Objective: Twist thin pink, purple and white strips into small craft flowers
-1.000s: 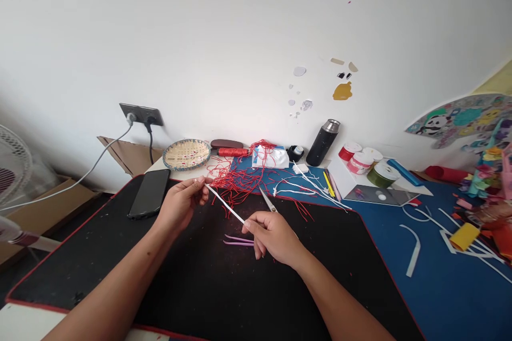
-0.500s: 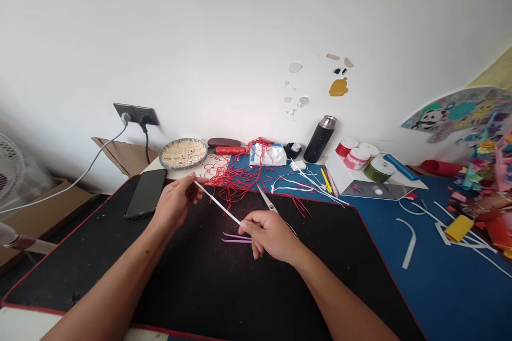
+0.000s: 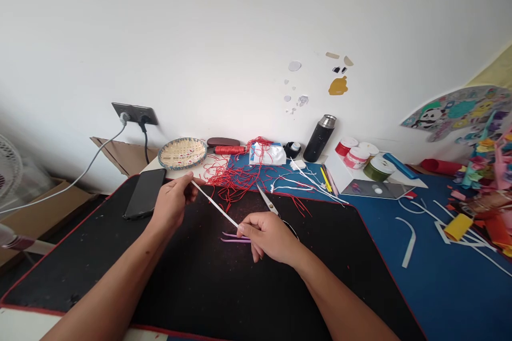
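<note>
A narrow white strip (image 3: 218, 206) is stretched at a slant between my two hands, above the black mat (image 3: 200, 298). My left hand (image 3: 173, 200) pinches its upper end between thumb and fingers, near the phone. Lower and to the right, my right hand (image 3: 270, 237) grips the other end, its fingers curled. Purple tweezers (image 3: 236, 240) stick out to the left from beneath the right hand; I cannot tell whether they are held or lie on the mat. Just behind that hand are scissors (image 3: 269, 202), their handles partly hidden by it.
Tangled red cords (image 3: 230, 178) lie along the mat's back edge, near a woven basket (image 3: 183, 153). A phone (image 3: 144, 194) rests at the left. Farther back stand a black flask (image 3: 320, 138) and ribbon spools (image 3: 356, 158). White strips (image 3: 408, 245) and colourful paper pieces (image 3: 460, 227) lie at right.
Both hands have shifted very slightly left, and my right fingertips sit a little lower. The white strip stays stretched between them.
</note>
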Demonstrator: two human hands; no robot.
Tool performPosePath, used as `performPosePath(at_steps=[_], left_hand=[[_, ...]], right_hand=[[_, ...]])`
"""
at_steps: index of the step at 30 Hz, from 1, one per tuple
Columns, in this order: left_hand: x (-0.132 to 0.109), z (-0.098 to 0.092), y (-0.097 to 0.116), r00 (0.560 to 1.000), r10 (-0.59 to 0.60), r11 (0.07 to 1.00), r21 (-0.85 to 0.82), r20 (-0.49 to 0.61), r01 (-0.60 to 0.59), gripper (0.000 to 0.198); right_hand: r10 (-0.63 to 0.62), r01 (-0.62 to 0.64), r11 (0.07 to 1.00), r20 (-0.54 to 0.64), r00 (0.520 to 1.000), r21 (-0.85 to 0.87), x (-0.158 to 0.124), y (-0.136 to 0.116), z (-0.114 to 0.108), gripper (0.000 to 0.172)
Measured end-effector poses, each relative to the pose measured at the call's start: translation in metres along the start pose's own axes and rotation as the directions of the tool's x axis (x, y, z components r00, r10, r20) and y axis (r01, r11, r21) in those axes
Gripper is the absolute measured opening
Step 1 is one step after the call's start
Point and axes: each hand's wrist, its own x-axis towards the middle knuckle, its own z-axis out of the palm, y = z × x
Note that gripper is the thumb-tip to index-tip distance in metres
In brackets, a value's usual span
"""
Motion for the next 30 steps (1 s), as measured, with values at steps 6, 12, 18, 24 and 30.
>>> performPosePath(at_steps=[6,12,18,24,30], left_hand=[[0.0,0.003,0.001,0.995,-0.098,0.976,-0.193,0.028,0.102,0.029],[0.0,0.005,0.0,0.956,-0.258,0.889,-0.353,0.142,0.292,0.025],[-0.015,0.017,0.001,0.876,-0.272,0.847,-0.333,0.398,0.415,0.046],[-0.034,0.028,-0.003,0.826,-0.19,0.953,-0.101,0.531,0.284,0.044],[-0.036,0.029,-0.008,0.853,-0.167,0.978,-0.026,0.494,0.207,0.034]], right_hand=[[0.002,-0.001,1.0,-0.022,1.0,0.004,-0.001,-0.003,0.001,0.03],[0.001,0.0,0.999,-0.03,1.0,0.036,0.0,-0.003,0.002,0.032],[-0.015,0.023,0.995,-0.086,0.996,0.093,0.003,-0.002,0.002,0.033],[-0.021,0.04,0.994,-0.179,0.984,0.106,0.005,-0.002,0.0,0.033],[0.004,0.008,0.997,-0.163,0.987,0.078,0.006,-0.001,0.003,0.03]])
